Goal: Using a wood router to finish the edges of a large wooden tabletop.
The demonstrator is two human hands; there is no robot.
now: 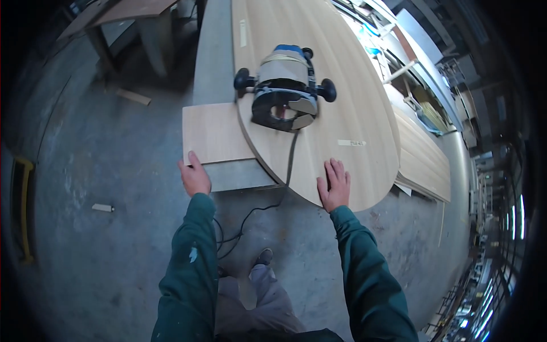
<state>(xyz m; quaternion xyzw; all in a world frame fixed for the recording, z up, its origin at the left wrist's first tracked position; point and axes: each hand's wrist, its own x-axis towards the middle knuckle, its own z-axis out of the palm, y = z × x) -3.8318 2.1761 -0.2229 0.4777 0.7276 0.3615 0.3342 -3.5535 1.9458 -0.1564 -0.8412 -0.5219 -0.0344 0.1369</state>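
Note:
A pale rectangular wooden board (pixel 212 132) lies at the left, against the curved edge of a large round-ended wooden panel (pixel 319 153). My left hand (pixel 196 178) is closed on the board's near left corner. My right hand (pixel 335 189) rests open on the panel near its rounded front edge, fingers stretched out. Between and beyond my hands, a router (pixel 285 80) with two black knobs lies on its side on the panel, its base opening facing me. Its dark power cord (pixel 292 157) runs over the panel's edge down to the floor.
Beneath the panel is a grey work surface (pixel 236 175). More wooden panels (pixel 424 151) are stacked at the right. A table (pixel 134 11) stands at the far left, with a wood strip (pixel 134 97) on the floor nearby. Cord loops lie by my feet. A yellow frame (pixel 24 208) stands far left.

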